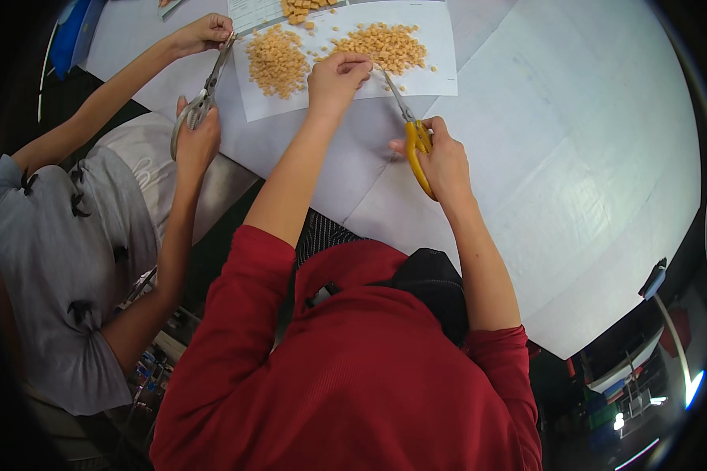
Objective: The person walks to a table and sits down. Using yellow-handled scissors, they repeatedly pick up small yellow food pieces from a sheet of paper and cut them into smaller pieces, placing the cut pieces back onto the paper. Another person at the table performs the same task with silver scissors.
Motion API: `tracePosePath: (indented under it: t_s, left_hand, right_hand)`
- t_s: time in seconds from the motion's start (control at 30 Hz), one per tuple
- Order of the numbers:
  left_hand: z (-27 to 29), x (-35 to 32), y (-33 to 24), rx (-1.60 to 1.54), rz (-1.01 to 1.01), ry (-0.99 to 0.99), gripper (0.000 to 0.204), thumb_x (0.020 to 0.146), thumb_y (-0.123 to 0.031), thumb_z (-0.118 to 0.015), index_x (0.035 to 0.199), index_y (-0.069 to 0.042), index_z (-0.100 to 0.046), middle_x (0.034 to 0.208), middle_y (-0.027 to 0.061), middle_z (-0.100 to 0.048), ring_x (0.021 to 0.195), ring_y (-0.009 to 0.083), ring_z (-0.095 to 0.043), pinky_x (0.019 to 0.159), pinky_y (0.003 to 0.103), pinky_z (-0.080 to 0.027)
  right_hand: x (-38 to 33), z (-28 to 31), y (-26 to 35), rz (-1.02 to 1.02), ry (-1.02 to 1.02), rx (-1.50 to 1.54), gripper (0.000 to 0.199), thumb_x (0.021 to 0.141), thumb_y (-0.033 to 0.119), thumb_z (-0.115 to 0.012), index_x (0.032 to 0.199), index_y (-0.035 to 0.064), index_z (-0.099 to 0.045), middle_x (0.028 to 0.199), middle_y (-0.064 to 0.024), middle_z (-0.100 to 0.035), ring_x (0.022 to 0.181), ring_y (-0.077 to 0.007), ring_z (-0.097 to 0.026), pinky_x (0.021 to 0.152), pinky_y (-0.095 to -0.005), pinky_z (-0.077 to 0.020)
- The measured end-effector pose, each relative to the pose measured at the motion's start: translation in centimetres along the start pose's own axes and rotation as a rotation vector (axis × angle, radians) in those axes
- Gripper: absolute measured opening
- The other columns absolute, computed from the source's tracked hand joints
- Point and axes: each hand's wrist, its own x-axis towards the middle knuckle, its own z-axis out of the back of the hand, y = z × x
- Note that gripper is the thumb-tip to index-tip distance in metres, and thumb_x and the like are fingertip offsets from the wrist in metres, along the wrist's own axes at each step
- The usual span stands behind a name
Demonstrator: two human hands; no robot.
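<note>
My right hand (445,161) is closed around yellow-handled scissors (419,149), whose narrow metal blades point up and left. Close by the blade tips, my left hand (339,82) pinches thumb and fingers together. What it holds there is too small to make out. Just beyond my left hand, a pile of small tan-orange bits (381,47) is spread over white paper sheets (436,78). A second pile of like bits (276,63) lies to its left. Some larger tan blocks (300,9) sit at the far edge of view.
On my left a person in a grey top (63,275) works with grey scissors (200,106), one hand (204,33) pinching at their tips. The white-covered table (573,157) extends far to the right. A blue bin (75,35) stands at the far left.
</note>
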Motion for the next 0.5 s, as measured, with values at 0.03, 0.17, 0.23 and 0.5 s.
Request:
tracePosePath:
  t_s: [0.03,0.17,0.23,0.5]
  left_hand:
    - [-0.3,0.2,-0.5,0.142,-0.102,-0.034,0.008,0.084,-0.009,-0.068,0.09,-0.004,-0.069,0.092,0.0073,-0.071,0.078,0.0167,-0.068,0.07,0.027,-0.053]
    - [-1.2,1.9,-0.6,0.581,-0.546,-0.13,0.011,0.083,-0.01,-0.067,0.094,-0.009,-0.07,0.089,0.0069,-0.07,0.077,0.0195,-0.067,0.069,0.031,-0.052]
    - [-1.6,2.5,-0.2,0.732,-0.72,-0.149,0.014,0.083,-0.011,-0.066,0.097,-0.01,-0.07,0.088,0.0079,-0.07,0.078,0.0204,-0.067,0.069,0.032,-0.052]
    - [-2.1,2.2,0.5,0.714,-0.679,-0.129,0.012,0.085,-0.01,-0.065,0.096,-0.011,-0.069,0.087,0.0056,-0.067,0.082,0.018,-0.062,0.071,0.031,-0.049]
  right_hand:
    - [0.4,-0.1,-0.3,-0.004,-0.001,-0.004,0.067,0.075,0.053,-0.076,0.11,0.0004,-0.054,0.086,-0.0211,-0.068,0.08,-0.0366,-0.068,0.068,-0.041,-0.0521]
    - [1.0,-0.1,-1.6,-0.03,-0.008,0.024,0.066,0.076,0.054,-0.074,0.111,0.002,-0.053,0.087,-0.0204,-0.069,0.081,-0.0375,-0.067,0.068,-0.043,-0.0529]
    - [0.8,0.0,-1.6,-0.046,-0.011,0.049,0.067,0.076,0.054,-0.073,0.112,0.0015,-0.053,0.086,-0.0207,-0.069,0.081,-0.0373,-0.067,0.069,-0.0429,-0.053]
    - [0.3,0.6,-1.2,-0.042,-0.06,0.119,0.068,0.075,0.05,-0.078,0.114,-0.0002,-0.053,0.083,-0.0186,-0.068,0.074,-0.0297,-0.067,0.068,-0.036,-0.0515]
